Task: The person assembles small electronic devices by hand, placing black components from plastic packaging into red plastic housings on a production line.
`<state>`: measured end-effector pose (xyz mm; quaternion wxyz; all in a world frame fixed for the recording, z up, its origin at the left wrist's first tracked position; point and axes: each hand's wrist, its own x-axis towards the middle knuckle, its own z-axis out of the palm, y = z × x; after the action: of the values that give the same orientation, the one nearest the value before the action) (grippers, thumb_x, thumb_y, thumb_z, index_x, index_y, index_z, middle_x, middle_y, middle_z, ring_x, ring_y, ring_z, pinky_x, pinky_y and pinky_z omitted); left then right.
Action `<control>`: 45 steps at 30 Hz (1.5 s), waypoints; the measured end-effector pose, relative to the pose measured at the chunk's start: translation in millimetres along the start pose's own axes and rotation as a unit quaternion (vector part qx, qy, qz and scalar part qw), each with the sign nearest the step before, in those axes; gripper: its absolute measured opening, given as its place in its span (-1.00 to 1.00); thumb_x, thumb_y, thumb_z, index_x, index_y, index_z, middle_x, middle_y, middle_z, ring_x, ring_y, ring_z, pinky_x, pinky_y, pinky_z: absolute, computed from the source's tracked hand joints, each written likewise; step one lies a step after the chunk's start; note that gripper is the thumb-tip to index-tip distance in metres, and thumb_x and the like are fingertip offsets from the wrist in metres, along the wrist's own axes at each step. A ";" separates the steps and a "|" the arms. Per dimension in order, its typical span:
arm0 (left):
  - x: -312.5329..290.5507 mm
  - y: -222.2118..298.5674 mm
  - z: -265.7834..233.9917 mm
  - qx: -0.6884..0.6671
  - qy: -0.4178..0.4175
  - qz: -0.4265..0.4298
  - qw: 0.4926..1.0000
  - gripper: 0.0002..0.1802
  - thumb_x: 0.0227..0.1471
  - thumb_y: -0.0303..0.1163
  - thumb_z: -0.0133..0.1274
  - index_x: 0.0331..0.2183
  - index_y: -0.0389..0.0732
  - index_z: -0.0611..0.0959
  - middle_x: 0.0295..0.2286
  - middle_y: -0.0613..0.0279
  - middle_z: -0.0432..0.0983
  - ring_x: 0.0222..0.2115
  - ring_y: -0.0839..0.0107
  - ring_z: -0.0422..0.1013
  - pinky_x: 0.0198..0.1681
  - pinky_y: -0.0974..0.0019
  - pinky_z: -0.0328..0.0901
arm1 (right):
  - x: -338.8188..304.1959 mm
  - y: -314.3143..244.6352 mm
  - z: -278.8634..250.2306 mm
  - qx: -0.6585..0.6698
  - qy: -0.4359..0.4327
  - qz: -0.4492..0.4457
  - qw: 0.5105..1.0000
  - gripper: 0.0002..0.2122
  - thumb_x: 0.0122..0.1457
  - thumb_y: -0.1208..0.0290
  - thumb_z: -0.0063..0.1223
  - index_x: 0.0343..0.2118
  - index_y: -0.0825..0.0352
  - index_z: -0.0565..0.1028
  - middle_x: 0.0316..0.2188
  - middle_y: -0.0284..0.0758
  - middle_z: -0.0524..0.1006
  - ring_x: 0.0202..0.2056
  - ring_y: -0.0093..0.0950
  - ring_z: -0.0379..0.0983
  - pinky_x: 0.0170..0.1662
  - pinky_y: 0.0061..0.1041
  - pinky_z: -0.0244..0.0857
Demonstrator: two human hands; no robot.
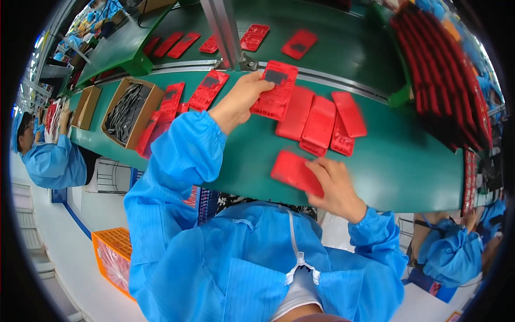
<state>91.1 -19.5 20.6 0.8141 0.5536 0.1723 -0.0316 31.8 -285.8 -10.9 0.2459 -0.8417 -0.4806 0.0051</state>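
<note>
My left hand (239,101) is closed on the edge of a red plastic shell (280,101), thumb on top. Its ribbed inner side faces up and bears a dark rectangular pad. Nearer to me, my right hand (338,183) grips a second red shell (291,169) low over the green bench, smooth side up. Between and beyond my hands lie several overlapping red shells (319,126), mostly smooth side up. Left of my left hand, another shell with a dark pad (208,90) rests inner side up, with more shells (170,102) beside it.
A cardboard box (144,114) of dark strips stands on the left of the green bench (241,161). A metal post (221,32) rises at the bench's back; red shells (299,44) lie on the dark green surface beyond. Stacked red-edged trays (440,75) lean at right. Co-workers sit on both sides.
</note>
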 end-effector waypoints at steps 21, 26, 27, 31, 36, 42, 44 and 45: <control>252.0 16.0 71.8 0.059 0.008 0.070 0.996 -0.69 -0.04 -0.48 -0.01 -0.19 -0.37 0.43 -0.37 0.11 0.49 -0.44 0.31 0.47 -0.39 0.28 0.36 | 172.6 305.7 -44.7 0.186 0.369 0.371 0.832 -0.69 0.02 0.31 -0.04 -0.22 0.42 0.43 -0.46 -0.20 0.51 -0.39 -0.33 0.45 -0.36 -0.38 0.34; 219.0 32.2 41.0 0.035 0.016 0.094 0.995 -0.73 0.00 -0.47 -0.06 -0.21 -0.38 0.44 -0.38 0.12 0.50 -0.42 0.35 0.48 -0.39 0.32 0.38 | 222.1 250.1 -41.5 -0.173 0.185 0.394 0.883 -0.52 -0.08 0.04 0.03 -0.21 0.36 0.44 -0.18 -0.01 0.39 -0.14 -0.08 0.34 -0.24 -0.19 0.32; 213.1 32.8 41.7 0.030 0.009 0.093 0.995 -0.73 0.01 -0.47 -0.06 -0.21 -0.38 0.44 -0.38 0.12 0.50 -0.41 0.36 0.47 -0.38 0.33 0.38 | 227.5 256.0 -36.0 -0.171 0.185 0.400 0.881 -0.52 -0.08 0.04 0.03 -0.21 0.36 0.44 -0.18 -0.01 0.39 -0.14 -0.08 0.34 -0.24 -0.19 0.32; 193.5 22.8 26.2 0.036 0.016 0.077 0.996 -0.72 0.02 -0.45 -0.07 -0.19 -0.37 0.43 -0.34 0.12 0.48 -0.37 0.37 0.47 -0.35 0.32 0.39 | 244.7 245.4 -15.1 -0.202 0.133 0.333 0.911 -0.60 -0.11 0.30 0.04 -0.19 0.38 0.39 -0.18 0.03 0.35 -0.18 -0.03 0.34 -0.26 -0.20 0.34; 181.5 22.7 4.7 0.015 0.035 0.066 0.997 -0.71 0.04 -0.44 -0.09 -0.16 -0.36 0.42 -0.32 0.13 0.48 -0.34 0.37 0.46 -0.32 0.31 0.39 | 257.7 221.7 -5.1 -0.117 0.196 0.259 0.939 -0.78 -0.07 0.46 -0.07 -0.32 0.42 0.37 -0.35 0.02 0.46 -0.33 -0.04 0.45 -0.31 -0.16 0.36; 178.7 30.5 37.2 0.027 -0.020 0.090 0.995 -0.71 0.03 -0.45 -0.08 -0.18 -0.37 0.42 -0.33 0.11 0.48 -0.36 0.35 0.47 -0.33 0.30 0.39 | 197.4 308.7 -59.8 -0.088 0.368 0.348 0.858 -0.75 0.05 0.39 -0.15 -0.21 0.35 0.36 -0.39 -0.01 0.48 -0.30 -0.01 0.41 -0.21 -0.10 0.27; 203.1 18.8 63.8 0.005 -0.055 0.084 0.995 -0.72 0.01 -0.47 -0.06 -0.20 -0.39 0.43 -0.33 0.09 0.48 -0.39 0.34 0.46 -0.38 0.29 0.38 | 173.9 331.4 -63.3 -0.202 0.326 0.381 0.842 -0.70 0.02 0.40 -0.12 -0.16 0.34 0.37 -0.25 -0.03 0.43 -0.22 -0.03 0.36 -0.13 -0.20 0.25; 209.6 16.2 81.3 0.001 -0.078 0.089 0.993 -0.72 0.01 -0.47 -0.06 -0.20 -0.40 0.42 -0.34 0.09 0.48 -0.40 0.34 0.46 -0.39 0.30 0.38 | 166.8 331.5 -62.4 -0.256 0.348 0.342 0.834 -0.70 0.01 0.40 -0.11 -0.16 0.33 0.39 -0.22 -0.04 0.42 -0.20 -0.04 0.35 -0.11 -0.23 0.24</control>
<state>311.8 -58.1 -4.4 0.8243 0.5632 0.0579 -0.0020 404.2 -314.2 -56.9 0.1548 -0.9316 -0.0284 -0.3278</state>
